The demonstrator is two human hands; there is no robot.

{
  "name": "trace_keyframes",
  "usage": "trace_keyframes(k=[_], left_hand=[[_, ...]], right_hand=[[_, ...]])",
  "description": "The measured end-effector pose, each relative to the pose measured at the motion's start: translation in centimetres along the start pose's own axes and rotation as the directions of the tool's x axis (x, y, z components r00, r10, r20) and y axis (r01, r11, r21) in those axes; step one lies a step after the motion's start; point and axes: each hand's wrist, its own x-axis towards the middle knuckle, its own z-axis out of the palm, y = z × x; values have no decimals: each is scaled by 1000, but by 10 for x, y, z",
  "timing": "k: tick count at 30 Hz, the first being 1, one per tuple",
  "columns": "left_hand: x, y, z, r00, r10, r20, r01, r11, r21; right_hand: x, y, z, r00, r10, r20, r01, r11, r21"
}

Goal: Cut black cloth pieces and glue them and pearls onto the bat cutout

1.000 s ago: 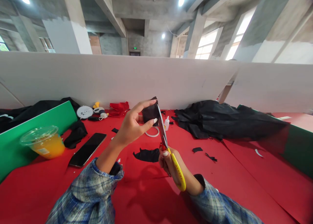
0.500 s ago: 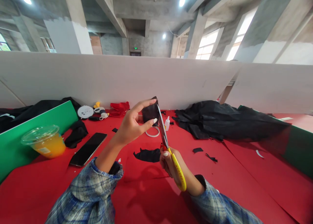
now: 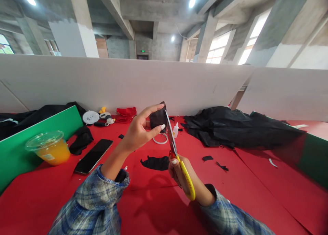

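Note:
Between the fingers and thumb of my left hand [image 3: 139,130] is a small piece of black fabric [image 3: 157,117], held up above the table. My right hand [image 3: 178,171] is closed round the handles of a pair of scissors [image 3: 171,132] with yellow and red grips. The blades point up and lie along the fabric's right edge; they look nearly closed. Below the hands, a jagged black fabric scrap [image 3: 155,163] rests on the red surface. A white ring [image 3: 160,142] and a small white bottle [image 3: 175,129] stand behind the scissors.
To the left are a lidded cup of orange drink [image 3: 51,153], a black phone [image 3: 94,156] and a green panel [image 3: 58,122]. A heap of black fabric [image 3: 225,125] lies at the back right, with small scraps [image 3: 207,158] before it. A white partition [image 3: 128,81] runs behind.
The view has shifted very slightly. Both hands, the scissors and the fabric keep nearly the same position.

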Motion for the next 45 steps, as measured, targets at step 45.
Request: trace_keyframes(k=[45], left_hand=[[0,4,-18,994,-65,92,69,996,-48]], right_hand=[[-11,-18,-7,982,-138,129,137,990,12]])
